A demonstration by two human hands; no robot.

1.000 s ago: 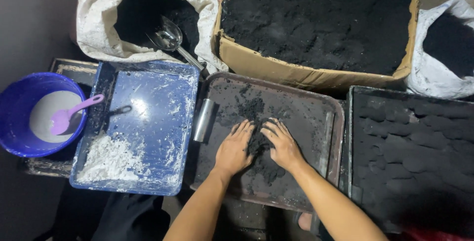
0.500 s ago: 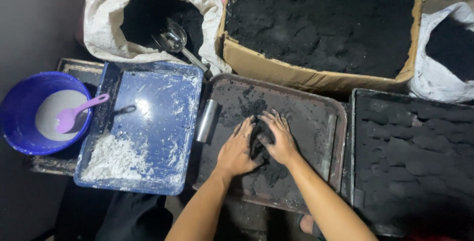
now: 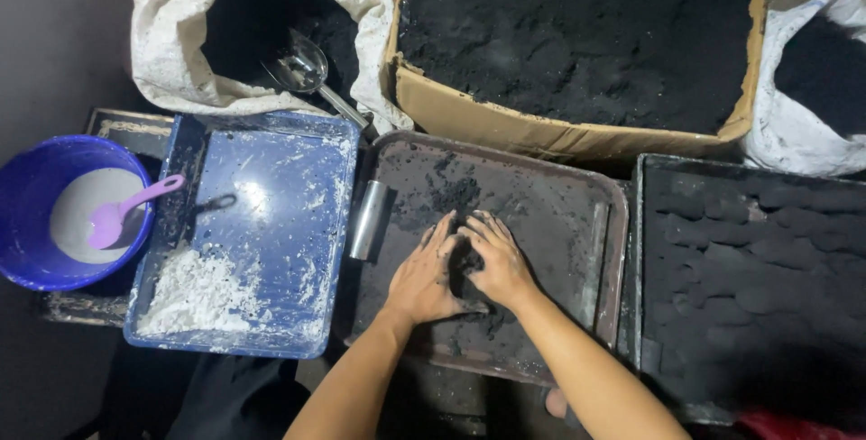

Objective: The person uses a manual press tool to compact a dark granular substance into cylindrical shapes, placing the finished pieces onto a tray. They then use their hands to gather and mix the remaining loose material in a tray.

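Cupping black powder (image 3: 462, 264) in brown tray (image 3: 541, 189), left hand (image 3: 422, 278) and right hand (image 3: 494, 261).

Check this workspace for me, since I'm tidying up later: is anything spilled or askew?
Yes. White powder is smeared unevenly across the blue tray, heaped at its near left corner. A metal tube lies loose on the brown tray's left rim. Both hands press together on black powder scattered there.

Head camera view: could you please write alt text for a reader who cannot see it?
Two bare hands, left hand and right hand, press together a heap of black powder on a dark tray. A blue tray with white powder lies to the left.
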